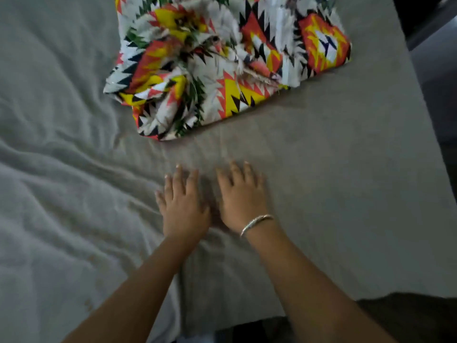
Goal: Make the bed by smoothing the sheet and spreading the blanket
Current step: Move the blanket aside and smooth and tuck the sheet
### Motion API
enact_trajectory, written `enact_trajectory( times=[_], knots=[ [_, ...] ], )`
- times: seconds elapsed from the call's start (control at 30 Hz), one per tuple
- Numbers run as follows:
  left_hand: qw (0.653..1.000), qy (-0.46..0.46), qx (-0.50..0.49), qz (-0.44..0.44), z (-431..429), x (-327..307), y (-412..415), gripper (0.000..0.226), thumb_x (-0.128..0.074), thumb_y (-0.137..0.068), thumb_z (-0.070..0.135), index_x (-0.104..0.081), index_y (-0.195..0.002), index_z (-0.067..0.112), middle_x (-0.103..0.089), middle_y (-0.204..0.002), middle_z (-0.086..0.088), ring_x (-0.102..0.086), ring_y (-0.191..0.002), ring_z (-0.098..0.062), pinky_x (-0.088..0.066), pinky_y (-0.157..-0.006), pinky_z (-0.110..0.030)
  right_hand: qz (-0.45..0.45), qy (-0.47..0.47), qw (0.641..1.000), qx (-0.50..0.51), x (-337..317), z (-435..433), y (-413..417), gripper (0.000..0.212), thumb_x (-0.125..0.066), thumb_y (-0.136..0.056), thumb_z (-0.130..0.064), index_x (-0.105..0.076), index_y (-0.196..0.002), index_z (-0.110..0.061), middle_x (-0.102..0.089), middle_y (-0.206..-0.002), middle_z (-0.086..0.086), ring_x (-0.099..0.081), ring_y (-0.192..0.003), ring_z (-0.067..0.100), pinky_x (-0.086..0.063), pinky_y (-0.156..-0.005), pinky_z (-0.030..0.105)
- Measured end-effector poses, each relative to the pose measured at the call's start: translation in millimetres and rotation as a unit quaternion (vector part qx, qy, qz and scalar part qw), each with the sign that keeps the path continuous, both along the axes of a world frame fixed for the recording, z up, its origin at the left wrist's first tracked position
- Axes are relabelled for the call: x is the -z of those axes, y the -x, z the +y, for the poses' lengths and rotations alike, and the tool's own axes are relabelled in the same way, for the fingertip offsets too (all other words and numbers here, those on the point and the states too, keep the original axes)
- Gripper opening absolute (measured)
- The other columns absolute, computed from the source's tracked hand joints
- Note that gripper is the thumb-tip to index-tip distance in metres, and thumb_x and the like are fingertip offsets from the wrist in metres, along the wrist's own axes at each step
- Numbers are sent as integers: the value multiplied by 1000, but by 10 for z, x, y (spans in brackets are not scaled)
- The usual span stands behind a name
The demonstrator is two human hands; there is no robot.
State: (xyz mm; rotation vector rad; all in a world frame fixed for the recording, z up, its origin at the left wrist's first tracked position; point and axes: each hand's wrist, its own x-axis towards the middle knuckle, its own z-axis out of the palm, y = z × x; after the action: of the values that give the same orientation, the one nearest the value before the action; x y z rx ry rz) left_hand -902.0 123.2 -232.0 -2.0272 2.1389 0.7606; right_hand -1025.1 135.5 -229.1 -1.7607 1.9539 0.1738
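Observation:
A grey sheet (333, 169) covers the bed; it lies flat on the right and is heavily creased on the left (54, 169). A crumpled blanket (217, 60) with a zigzag pattern in white, yellow, orange, black and green lies bunched at the far middle of the bed. My left hand (184, 206) and my right hand (241, 199) rest side by side, palms down and fingers spread, flat on the sheet just in front of the blanket. Neither hand holds anything. A silver bangle (256, 224) circles my right wrist.
The bed's right edge (420, 100) runs diagonally, with dark floor beyond it. The near edge of the mattress (309, 310) is by my body, next to dark clothing at the bottom right.

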Motion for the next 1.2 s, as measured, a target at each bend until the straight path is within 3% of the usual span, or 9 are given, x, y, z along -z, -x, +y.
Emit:
enact_trajectory(
  times=[0.13,0.23,0.3,0.43,0.5,0.67,0.9,1.07,1.2],
  knots=[
    [990,14,117,-78,422,253,100,61,-33,-83,38,-45,-137,11,-37,-147,-18,-33,-133,-46,-25,-101,-68,11,47,999,-12,255,346,-24,53,-43,-84,-41,-51,-133,-22,-46,-143,5,-40,-133,32,-29,-103,60],
    [990,28,96,-98,616,314,384,65,-32,-84,38,-43,-138,4,-36,-147,-19,-31,-135,-45,-18,-104,-67,28,71,996,-47,394,627,281,57,-33,-87,-46,-47,-137,-23,-46,-144,4,-43,-132,31,-30,-106,53],
    [991,19,99,-86,714,327,622,72,-32,-81,43,-39,-139,1,-32,-150,-19,-27,-138,-41,-13,-107,-66,67,93,993,-33,495,801,633,61,-32,-87,-49,-41,-141,-22,-42,-146,6,-40,-133,34,-28,-106,53],
    [974,-1,225,24,941,198,1020,69,-35,-87,40,-26,-147,8,-16,-157,-12,-11,-144,-33,-5,-113,-62,116,58,987,95,492,1061,1078,67,-25,-89,-51,-27,-147,-18,-28,-153,9,-27,-139,38,-15,-108,62],
    [975,32,220,31,1017,112,978,68,-37,-83,37,-33,-144,8,-26,-154,-12,-22,-142,-31,-10,-113,-61,115,70,983,122,425,1064,1001,69,-26,-88,-50,-27,-147,-14,-27,-153,14,-25,-138,41,-14,-107,64],
    [986,83,126,-66,1216,294,263,73,-38,-78,41,-38,-139,2,-32,-149,-19,-29,-138,-37,-10,-108,-64,85,150,985,-33,374,1044,257,61,-38,-86,-39,-40,-140,-12,-41,-146,11,-40,-133,31,-19,-108,53],
    [974,42,207,-84,1546,340,116,79,-37,-75,45,-38,-140,0,-31,-151,-15,-21,-140,-41,-6,-108,-65,71,135,985,-84,489,1415,244,60,-42,-86,-47,-42,-140,-22,-41,-147,4,-38,-135,27,-19,-109,52],
    [963,29,265,-45,1576,273,695,75,-33,-77,45,-42,-138,2,-33,-150,-13,-28,-139,-36,-12,-109,-65,115,109,987,-17,456,1636,856,63,-37,-85,-55,-37,-143,-29,-35,-151,4,-32,-136,39,-20,-108,58],
    [950,62,306,10,1442,243,1000,73,-31,-77,44,-44,-138,7,-33,-151,-11,-30,-139,-31,-15,-109,-62,127,90,986,56,367,1699,1093,60,-34,-87,-50,-41,-141,-25,-38,-148,12,-35,-132,45,-25,-105,61]
  ],
)
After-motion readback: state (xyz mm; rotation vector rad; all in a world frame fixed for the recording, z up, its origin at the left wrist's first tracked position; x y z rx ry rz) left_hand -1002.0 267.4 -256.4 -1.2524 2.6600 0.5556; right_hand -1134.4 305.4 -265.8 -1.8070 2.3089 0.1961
